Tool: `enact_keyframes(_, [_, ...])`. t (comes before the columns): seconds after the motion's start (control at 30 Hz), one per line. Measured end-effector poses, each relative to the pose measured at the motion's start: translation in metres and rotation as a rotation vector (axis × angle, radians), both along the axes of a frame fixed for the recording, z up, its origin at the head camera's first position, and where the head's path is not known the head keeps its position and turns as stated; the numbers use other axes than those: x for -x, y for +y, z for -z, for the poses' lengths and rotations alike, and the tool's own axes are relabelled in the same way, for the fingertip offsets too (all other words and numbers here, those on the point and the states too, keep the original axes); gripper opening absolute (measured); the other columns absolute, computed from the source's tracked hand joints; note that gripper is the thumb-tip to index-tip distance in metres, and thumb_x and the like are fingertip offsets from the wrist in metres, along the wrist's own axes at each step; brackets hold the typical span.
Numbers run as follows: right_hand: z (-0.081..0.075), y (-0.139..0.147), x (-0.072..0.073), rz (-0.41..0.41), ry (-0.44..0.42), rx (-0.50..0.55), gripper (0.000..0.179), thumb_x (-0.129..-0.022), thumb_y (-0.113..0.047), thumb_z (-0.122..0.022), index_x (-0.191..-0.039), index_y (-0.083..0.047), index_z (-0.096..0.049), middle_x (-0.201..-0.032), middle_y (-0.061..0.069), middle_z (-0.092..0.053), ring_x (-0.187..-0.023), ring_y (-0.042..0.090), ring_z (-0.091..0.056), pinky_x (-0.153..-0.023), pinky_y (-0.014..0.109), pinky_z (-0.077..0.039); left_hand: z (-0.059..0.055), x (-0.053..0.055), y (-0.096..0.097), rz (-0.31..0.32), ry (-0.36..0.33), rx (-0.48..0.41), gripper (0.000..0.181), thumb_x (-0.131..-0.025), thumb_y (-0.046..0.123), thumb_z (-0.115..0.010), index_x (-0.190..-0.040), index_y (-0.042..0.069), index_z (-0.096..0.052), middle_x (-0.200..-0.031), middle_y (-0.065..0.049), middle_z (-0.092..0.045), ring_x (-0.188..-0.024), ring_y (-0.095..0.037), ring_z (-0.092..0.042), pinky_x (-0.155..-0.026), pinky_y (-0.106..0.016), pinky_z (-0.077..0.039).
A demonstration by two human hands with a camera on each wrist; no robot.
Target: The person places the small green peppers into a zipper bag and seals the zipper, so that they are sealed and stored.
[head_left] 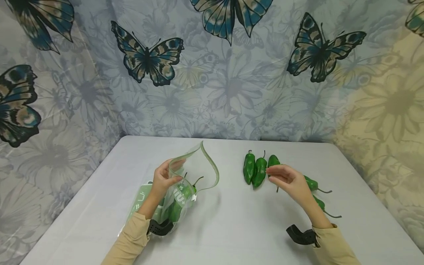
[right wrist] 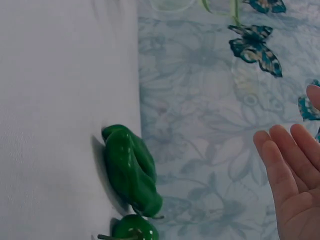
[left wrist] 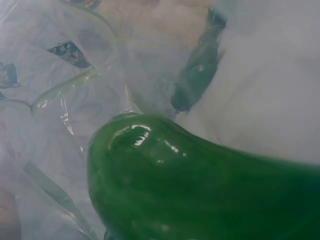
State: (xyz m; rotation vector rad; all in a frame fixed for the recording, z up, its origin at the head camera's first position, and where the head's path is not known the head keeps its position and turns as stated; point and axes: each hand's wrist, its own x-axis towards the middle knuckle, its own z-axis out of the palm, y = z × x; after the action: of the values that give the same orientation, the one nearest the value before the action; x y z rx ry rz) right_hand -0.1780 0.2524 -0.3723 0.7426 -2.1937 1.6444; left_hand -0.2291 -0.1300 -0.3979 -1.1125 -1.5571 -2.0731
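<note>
My left hand [head_left: 163, 178] grips a clear zip bag [head_left: 214, 165] by the side of its mouth, which gapes wide with a green rim. Inside the bag are green peppers [head_left: 175, 211], stems pointing up toward the opening. One green pepper [left wrist: 190, 185] fills the lower part of the left wrist view, seen through the plastic. My right hand [head_left: 289, 180] hovers over the table with fingers extended and nothing between them. Just beyond its fingertips lie several loose green peppers [head_left: 259, 172]; the hand and forearm partly cover others. Those peppers [right wrist: 130, 170] also appear in the right wrist view.
Two green peppers [head_left: 319, 202] lie to the right, partly behind the right forearm. A flat green-printed bag [head_left: 140, 195] rests on the white table [head_left: 228, 228] beneath the left arm. Butterfly-patterned fabric [head_left: 232, 92] hangs behind and beside the table.
</note>
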Motion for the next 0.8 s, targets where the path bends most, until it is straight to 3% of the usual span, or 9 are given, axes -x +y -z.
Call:
enact_keyframes(0.27, [0.003, 0.022, -0.005, 0.032, 0.016, -0.006, 0.029, -0.079, 0.011, -0.06, -0.108, 0.011, -0.054, -0.101, 0.018, -0.059, -0.094, 0.014, -0.058, -0.077, 0.023, -0.045, 0.0, -0.001, -0.001, -0.006, 0.011, 0.007, 0.05, -0.073, 0.015, -0.074, -0.116, -0.003, -0.055, -0.111, -0.005, -0.06, -0.106, -0.017, -0.052, -0.096, -0.029, -0.031])
enact_keyframes(0.3, [0.014, 0.031, 0.001, -0.011, 0.024, 0.026, 0.029, -0.081, 0.007, -0.061, -0.109, 0.009, -0.055, -0.104, 0.016, -0.059, -0.096, 0.015, -0.057, -0.078, 0.024, -0.045, 0.0, -0.001, -0.002, -0.006, 0.008, 0.007, 0.05, -0.073, 0.014, -0.074, -0.116, -0.002, -0.055, -0.111, -0.004, -0.06, -0.106, -0.017, -0.052, -0.095, -0.029, -0.031])
enact_keyframes(0.37, [0.024, 0.043, 0.005, -0.015, 0.04, 0.015, 0.03, -0.081, 0.006, -0.061, -0.111, 0.007, -0.056, -0.105, 0.014, -0.059, -0.097, 0.015, -0.057, -0.078, 0.023, -0.045, 0.0, -0.002, -0.003, -0.001, -0.007, 0.005, 0.048, -0.074, 0.013, -0.073, -0.117, 0.0, -0.055, -0.112, -0.004, -0.06, -0.107, -0.016, -0.051, -0.093, -0.027, -0.034])
enact_keyframes(0.5, [0.036, 0.068, 0.011, 0.029, 0.025, -0.009, 0.033, -0.082, 0.002, -0.062, -0.115, 0.002, -0.055, -0.108, 0.014, -0.058, -0.099, 0.018, -0.056, -0.078, 0.025, -0.045, 0.001, -0.002, -0.004, 0.015, -0.036, -0.009, 0.047, -0.074, 0.011, -0.073, -0.117, 0.003, -0.056, -0.112, -0.004, -0.06, -0.107, -0.016, -0.051, -0.09, -0.025, -0.036])
enact_keyframes(0.53, [0.032, 0.071, 0.008, 0.078, 0.015, -0.046, 0.034, -0.081, 0.004, -0.062, -0.114, 0.004, -0.055, -0.107, 0.016, -0.058, -0.098, 0.019, -0.056, -0.077, 0.024, -0.045, 0.001, -0.002, -0.004, 0.02, -0.04, -0.01, 0.047, -0.074, 0.011, -0.073, -0.117, 0.004, -0.056, -0.113, -0.004, -0.059, -0.108, -0.017, -0.051, -0.091, -0.026, -0.036])
enact_keyframes(0.8, [0.067, 0.119, 0.012, 0.161, -0.05, -0.108, 0.04, -0.082, 0.004, -0.061, -0.121, -0.003, -0.053, -0.113, 0.016, -0.055, -0.102, 0.019, -0.055, -0.078, 0.024, -0.045, 0.0, 0.0, 0.0, 0.023, -0.019, -0.03, 0.05, -0.073, 0.013, -0.074, -0.117, -0.001, -0.055, -0.113, -0.005, -0.059, -0.107, -0.018, -0.052, -0.095, -0.029, -0.031])
